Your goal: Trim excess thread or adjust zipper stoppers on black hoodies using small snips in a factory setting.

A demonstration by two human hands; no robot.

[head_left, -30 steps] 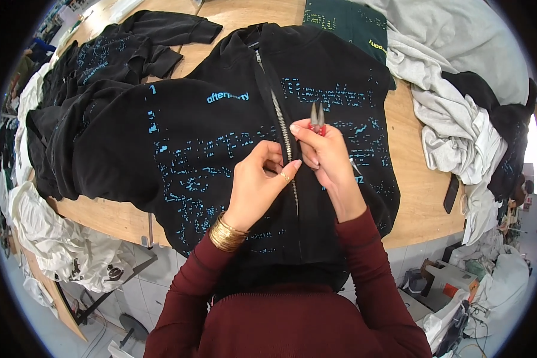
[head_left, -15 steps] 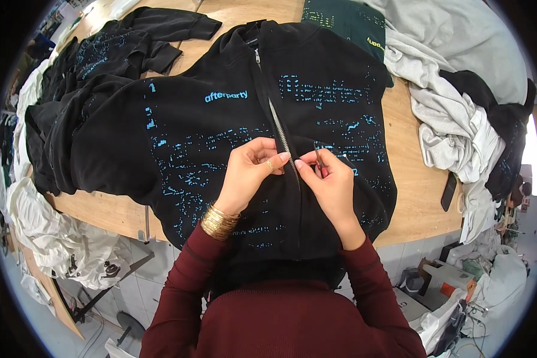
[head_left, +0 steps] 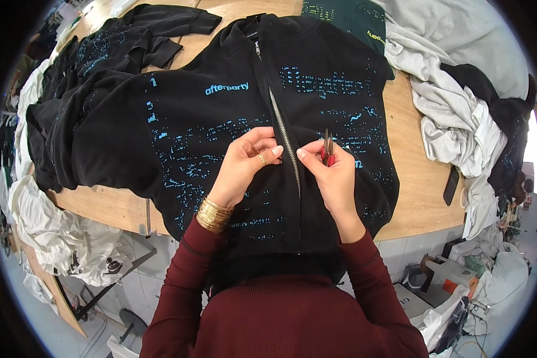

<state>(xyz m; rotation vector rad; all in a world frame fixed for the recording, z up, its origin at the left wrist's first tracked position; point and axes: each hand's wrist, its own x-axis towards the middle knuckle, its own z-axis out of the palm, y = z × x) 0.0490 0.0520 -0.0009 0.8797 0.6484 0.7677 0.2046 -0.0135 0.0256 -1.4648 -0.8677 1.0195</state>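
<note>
A black zip-up sweatshirt (head_left: 212, 140) with blue print lies spread in front of me, its collar at the far end. My left hand (head_left: 244, 161) is closed, thumb and fingers pinching the cloth along the left side of the metal zipper (head_left: 287, 140). Just across the zipper, my right hand (head_left: 335, 179) pinches the other edge between thumb and forefinger. Small red-handled thread snips (head_left: 327, 149) sit in the right hand's fingers, blades pointing away from me. The zipper pull (head_left: 258, 49) is up near the collar.
Dark printed garments (head_left: 95, 65) are heaped at the left. A green folded garment (head_left: 346, 21) lies at the back, with a grey cloth pile (head_left: 453, 113) on the right. A black phone (head_left: 451, 185) rests on the wooden table (head_left: 420, 206). White cloth (head_left: 59, 230) hangs at the lower left.
Both hands have shifted slightly away from me along the zipper. The right hand has turned, so the snips show more fully, blades upright. The zipper teeth between the hands are more exposed.
</note>
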